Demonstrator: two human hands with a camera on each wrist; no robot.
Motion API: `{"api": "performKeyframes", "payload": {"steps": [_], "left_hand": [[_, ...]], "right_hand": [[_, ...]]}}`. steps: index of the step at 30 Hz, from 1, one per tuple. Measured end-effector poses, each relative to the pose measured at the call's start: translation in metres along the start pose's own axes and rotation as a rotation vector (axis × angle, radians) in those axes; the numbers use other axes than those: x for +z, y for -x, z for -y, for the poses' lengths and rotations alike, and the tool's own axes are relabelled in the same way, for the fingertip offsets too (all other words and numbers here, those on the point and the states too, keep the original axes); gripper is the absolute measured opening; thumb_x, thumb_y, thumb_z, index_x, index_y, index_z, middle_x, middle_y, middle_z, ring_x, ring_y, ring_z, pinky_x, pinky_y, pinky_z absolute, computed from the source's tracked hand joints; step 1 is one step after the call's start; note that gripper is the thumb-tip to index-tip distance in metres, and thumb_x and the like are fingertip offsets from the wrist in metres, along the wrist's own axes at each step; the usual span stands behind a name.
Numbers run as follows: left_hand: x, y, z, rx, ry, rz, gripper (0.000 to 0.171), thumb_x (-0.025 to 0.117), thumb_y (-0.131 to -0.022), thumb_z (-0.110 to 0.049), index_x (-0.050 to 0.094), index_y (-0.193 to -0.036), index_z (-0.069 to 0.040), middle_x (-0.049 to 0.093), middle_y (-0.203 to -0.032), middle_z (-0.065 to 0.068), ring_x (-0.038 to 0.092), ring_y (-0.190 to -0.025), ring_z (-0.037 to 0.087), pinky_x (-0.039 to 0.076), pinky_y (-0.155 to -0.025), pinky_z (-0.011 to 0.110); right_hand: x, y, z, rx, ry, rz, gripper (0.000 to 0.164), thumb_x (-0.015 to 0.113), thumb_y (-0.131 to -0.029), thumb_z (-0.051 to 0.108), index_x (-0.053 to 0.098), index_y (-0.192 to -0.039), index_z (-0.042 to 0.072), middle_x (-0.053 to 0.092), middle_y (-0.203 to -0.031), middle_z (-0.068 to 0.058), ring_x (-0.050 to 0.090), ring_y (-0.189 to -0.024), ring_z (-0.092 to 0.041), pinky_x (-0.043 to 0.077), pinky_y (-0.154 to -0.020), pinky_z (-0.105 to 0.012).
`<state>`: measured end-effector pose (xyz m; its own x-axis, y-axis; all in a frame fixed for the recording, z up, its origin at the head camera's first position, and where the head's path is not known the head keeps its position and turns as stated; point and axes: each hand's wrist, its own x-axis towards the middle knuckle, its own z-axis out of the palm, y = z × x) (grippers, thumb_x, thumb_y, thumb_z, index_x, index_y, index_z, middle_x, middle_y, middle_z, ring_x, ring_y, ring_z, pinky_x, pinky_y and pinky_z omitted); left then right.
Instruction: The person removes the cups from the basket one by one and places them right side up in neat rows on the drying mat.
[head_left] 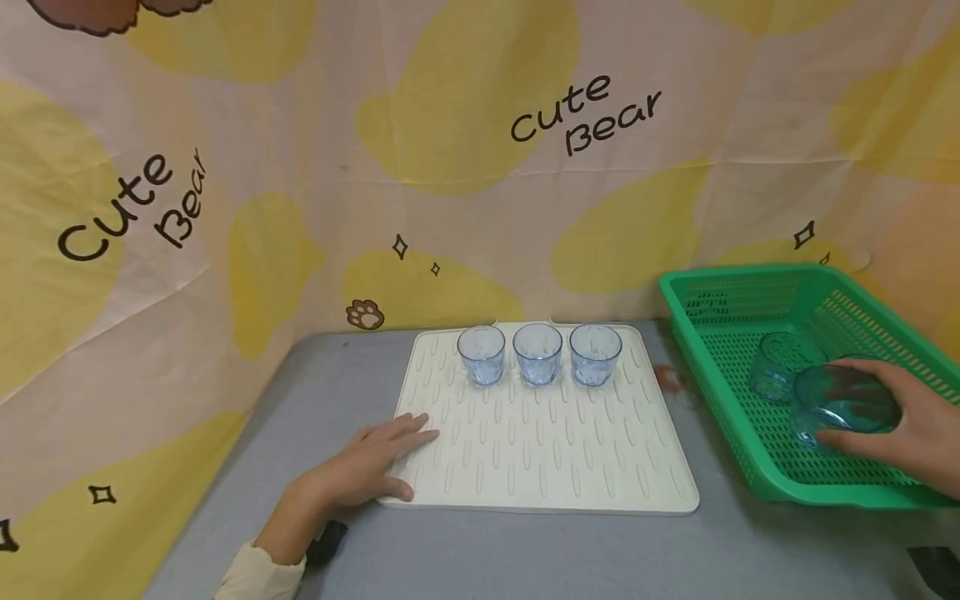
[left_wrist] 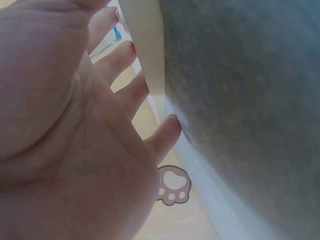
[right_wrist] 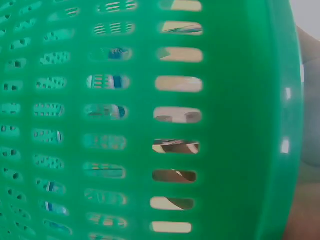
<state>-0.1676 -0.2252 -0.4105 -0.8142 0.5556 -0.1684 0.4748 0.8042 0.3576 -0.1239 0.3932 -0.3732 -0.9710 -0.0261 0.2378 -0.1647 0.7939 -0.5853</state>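
Three clear glasses stand upright in a row on the far part of a white ridged mat: a left glass [head_left: 482, 357], a middle glass [head_left: 537, 355] and a right glass [head_left: 595, 356]. My left hand [head_left: 367, 462] rests with extended fingers on the left edge of the mat [head_left: 540, 467]; the left wrist view shows its fingertips along that edge. Over the green basket [head_left: 757, 467] at the right, my right hand [head_left: 911, 425] grips a glass [head_left: 840, 404] between thumb and fingers. Another glass [head_left: 776, 367] sits in the basket behind it. The basket's slotted wall [right_wrist: 230, 120] mostly hides the hand in the right wrist view.
The grey tabletop [head_left: 525, 558] runs round the mat and under the basket. Behind it and at the left hangs a printed cloth [head_left: 450, 125] with yellow patches and lettering. The basket's raised rim stands just right of the mat.
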Motion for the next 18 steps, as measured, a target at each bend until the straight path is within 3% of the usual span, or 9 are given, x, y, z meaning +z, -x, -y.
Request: {"api": "performKeyframes", "payload": {"steps": [4, 9, 13, 18], "left_hand": [[-0.002, 0.000, -0.001, 0.009, -0.007, -0.001, 0.084, 0.076, -0.079, -0.042, 0.040, -0.153, -0.023, 0.033, -0.163, 0.008, 0.029, -0.150, 0.035, 0.027, -0.109, 0.063], [-0.003, 0.001, 0.000, 0.021, -0.010, -0.010, 0.084, 0.076, -0.079, -0.043, 0.040, -0.153, -0.023, 0.033, -0.162, 0.008, 0.030, -0.150, 0.035, 0.027, -0.108, 0.063], [-0.001, 0.000, 0.001, 0.019, -0.010, -0.007, 0.084, 0.076, -0.080, -0.041, 0.040, -0.153, -0.024, 0.032, -0.163, 0.006, 0.029, -0.150, 0.034, 0.027, -0.109, 0.062], [0.000, 0.000, 0.001, 0.014, -0.013, -0.004, 0.084, 0.077, -0.079, -0.040, 0.040, -0.153, -0.024, 0.032, -0.163, 0.006, 0.028, -0.151, 0.033, 0.027, -0.110, 0.062]], "right_hand": [[-0.001, 0.002, 0.004, -0.005, -0.063, 0.000, 0.080, 0.084, -0.078, 0.013, 0.039, -0.143, 0.002, 0.047, -0.114, 0.017, 0.042, -0.088, 0.027, 0.043, -0.063, -0.006], [0.000, 0.005, 0.011, -0.025, -0.118, -0.018, 0.078, 0.083, -0.078, 0.008, 0.041, -0.142, 0.027, 0.041, -0.112, 0.028, 0.043, -0.091, 0.026, 0.042, -0.067, -0.003], [0.001, 0.006, 0.013, -0.041, -0.138, -0.011, 0.081, 0.083, -0.079, 0.006, 0.040, -0.143, 0.028, 0.039, -0.115, 0.025, 0.045, -0.093, 0.025, 0.044, -0.069, -0.004], [0.004, 0.005, 0.013, 0.005, -0.129, 0.035, 0.083, 0.081, -0.083, 0.013, 0.034, -0.151, 0.019, 0.043, -0.121, 0.017, 0.047, -0.093, 0.024, 0.047, -0.066, -0.010]]}}
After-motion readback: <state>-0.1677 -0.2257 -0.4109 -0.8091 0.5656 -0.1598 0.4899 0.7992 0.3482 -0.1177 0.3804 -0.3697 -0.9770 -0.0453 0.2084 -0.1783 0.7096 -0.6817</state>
